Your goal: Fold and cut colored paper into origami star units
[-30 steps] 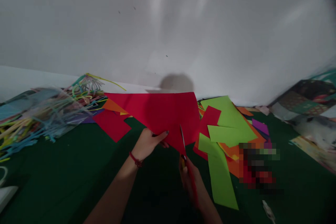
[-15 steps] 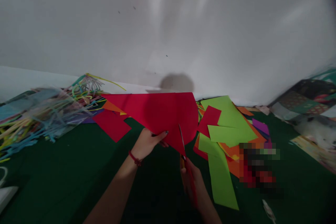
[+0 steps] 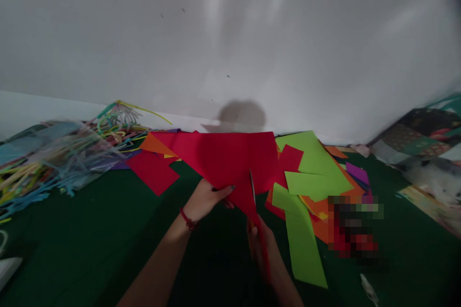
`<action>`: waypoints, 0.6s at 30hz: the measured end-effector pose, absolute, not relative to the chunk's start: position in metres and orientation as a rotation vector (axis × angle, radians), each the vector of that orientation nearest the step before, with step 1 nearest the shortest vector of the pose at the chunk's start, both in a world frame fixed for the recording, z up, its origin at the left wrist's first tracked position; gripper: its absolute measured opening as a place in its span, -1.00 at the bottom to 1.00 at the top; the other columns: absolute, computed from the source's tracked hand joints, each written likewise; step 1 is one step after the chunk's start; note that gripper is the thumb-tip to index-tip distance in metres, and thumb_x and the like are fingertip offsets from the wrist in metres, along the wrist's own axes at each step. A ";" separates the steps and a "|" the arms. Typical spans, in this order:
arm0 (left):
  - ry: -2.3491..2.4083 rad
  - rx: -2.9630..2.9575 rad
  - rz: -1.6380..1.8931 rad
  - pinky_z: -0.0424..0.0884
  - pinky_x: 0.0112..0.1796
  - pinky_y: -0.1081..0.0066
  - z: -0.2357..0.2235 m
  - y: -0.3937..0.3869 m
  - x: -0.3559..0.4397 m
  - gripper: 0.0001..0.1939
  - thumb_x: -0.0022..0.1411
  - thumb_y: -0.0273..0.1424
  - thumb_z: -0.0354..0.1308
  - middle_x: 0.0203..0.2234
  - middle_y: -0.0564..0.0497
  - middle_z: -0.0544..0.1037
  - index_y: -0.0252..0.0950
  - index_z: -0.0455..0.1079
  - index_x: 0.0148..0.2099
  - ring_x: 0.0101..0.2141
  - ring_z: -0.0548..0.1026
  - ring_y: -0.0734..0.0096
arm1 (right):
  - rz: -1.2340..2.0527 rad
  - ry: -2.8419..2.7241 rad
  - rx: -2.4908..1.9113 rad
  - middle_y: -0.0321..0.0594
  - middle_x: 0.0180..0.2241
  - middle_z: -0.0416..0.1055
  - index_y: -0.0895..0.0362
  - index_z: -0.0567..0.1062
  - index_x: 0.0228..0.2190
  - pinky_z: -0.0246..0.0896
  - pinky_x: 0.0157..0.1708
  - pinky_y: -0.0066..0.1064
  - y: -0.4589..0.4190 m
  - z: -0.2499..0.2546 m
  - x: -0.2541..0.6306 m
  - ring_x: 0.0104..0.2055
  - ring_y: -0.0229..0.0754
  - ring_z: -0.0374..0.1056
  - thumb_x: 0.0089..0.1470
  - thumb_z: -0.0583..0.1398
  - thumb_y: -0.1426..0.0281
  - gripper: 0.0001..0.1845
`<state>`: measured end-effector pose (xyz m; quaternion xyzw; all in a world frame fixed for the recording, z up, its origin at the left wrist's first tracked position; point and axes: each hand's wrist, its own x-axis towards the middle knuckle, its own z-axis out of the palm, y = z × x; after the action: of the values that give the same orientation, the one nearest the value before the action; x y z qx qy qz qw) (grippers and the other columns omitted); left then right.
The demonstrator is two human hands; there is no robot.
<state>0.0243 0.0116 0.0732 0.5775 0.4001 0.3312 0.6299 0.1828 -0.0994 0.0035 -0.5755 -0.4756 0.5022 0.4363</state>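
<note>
A large sheet of red paper (image 3: 219,153) is held up in front of me over the table. My left hand (image 3: 209,197) pinches its lower edge, thumb on top and fingers underneath. My right hand (image 3: 262,244) is wrapped round the red handles of a pair of scissors (image 3: 252,187). One blade lies over the face of the red sheet near its lower right edge, pointing away from me; the other blade is hidden behind the paper. A red bracelet (image 3: 188,219) circles my left wrist.
Green paper pieces (image 3: 306,244) lie on the right over orange and red ones. Another red piece (image 3: 154,172) lies left of the sheet. Colourful pipe cleaners (image 3: 39,177), partly in clear plastic, are at far left. A white wall (image 3: 230,48) stands behind the green table surface (image 3: 90,244).
The red sheet has shifted a little to the right and its top edge sits slightly lower. My left hand has moved slightly right with it. The scissors blade has tilted more upright.
</note>
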 end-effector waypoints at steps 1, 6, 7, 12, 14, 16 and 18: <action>0.919 1.327 0.755 0.41 -0.52 0.43 0.074 0.011 0.024 -0.73 0.08 -0.26 0.14 -0.69 -0.03 0.51 -0.40 0.40 -0.49 -0.61 0.50 0.36 | 1.259 -1.191 -1.429 -0.44 -0.61 0.01 0.11 0.17 -0.46 -0.16 -0.76 -0.58 -0.099 0.002 0.184 -0.68 -0.42 -0.07 0.04 -0.03 0.00 -0.60; 0.912 1.337 0.748 0.41 -0.52 0.44 0.076 0.011 0.024 -0.72 0.08 -0.27 0.13 -0.68 -0.04 0.51 -0.40 0.40 -0.50 -0.61 0.50 0.36 | 1.205 -1.193 -1.428 -0.41 -0.60 0.04 0.11 0.20 -0.46 -0.13 -0.75 -0.58 -0.100 -0.004 0.186 -0.67 -0.41 -0.03 0.04 0.00 0.03 -0.62; 0.905 1.330 0.751 0.41 -0.52 0.44 0.077 0.011 0.024 -0.73 0.08 -0.27 0.14 -0.68 -0.04 0.51 -0.41 0.40 -0.50 -0.61 0.50 0.36 | 1.203 -1.187 -1.432 -0.41 -0.60 0.04 0.11 0.20 -0.45 -0.12 -0.76 -0.58 -0.101 -0.005 0.185 -0.67 -0.41 -0.03 0.03 0.00 0.03 -0.62; 0.911 1.317 0.754 0.41 -0.53 0.44 0.078 0.010 0.024 -0.74 0.09 -0.29 0.14 -0.69 -0.04 0.51 -0.42 0.39 -0.48 -0.62 0.49 0.38 | 1.248 -1.166 -1.452 -0.43 -0.62 0.04 0.12 0.22 -0.44 -0.13 -0.77 -0.60 -0.102 -0.004 0.186 -0.69 -0.43 -0.03 0.04 0.02 0.07 -0.65; 0.900 1.325 0.756 0.41 -0.54 0.45 0.077 0.011 0.023 -0.74 0.09 -0.29 0.14 -0.68 -0.05 0.51 -0.42 0.39 -0.47 -0.62 0.49 0.38 | 1.239 -1.166 -1.457 -0.42 -0.61 0.05 0.12 0.21 -0.46 -0.13 -0.77 -0.60 -0.102 -0.005 0.187 -0.69 -0.43 -0.03 0.04 0.04 0.08 -0.65; 0.892 1.322 0.757 0.41 -0.54 0.45 0.076 0.011 0.022 -0.74 0.09 -0.29 0.14 -0.67 -0.04 0.52 -0.43 0.39 -0.45 -0.61 0.49 0.38 | 1.232 -1.163 -1.454 -0.43 -0.61 0.05 0.12 0.21 -0.47 -0.14 -0.76 -0.60 -0.101 -0.006 0.188 -0.68 -0.43 -0.03 0.04 0.04 0.08 -0.65; 0.893 1.316 0.751 0.41 -0.53 0.45 0.075 0.011 0.022 -0.74 0.09 -0.29 0.14 -0.67 -0.04 0.51 -0.43 0.40 -0.46 -0.61 0.49 0.38 | 1.224 -1.161 -1.453 -0.43 -0.61 0.06 0.13 0.22 -0.47 -0.15 -0.75 -0.59 -0.101 -0.006 0.188 -0.68 -0.43 -0.03 0.04 0.04 0.09 -0.66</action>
<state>0.0225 0.0112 0.0748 0.5766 0.3913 0.3290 0.6374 0.1877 -0.1010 -0.0060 -0.5855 -0.4677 0.4931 0.4420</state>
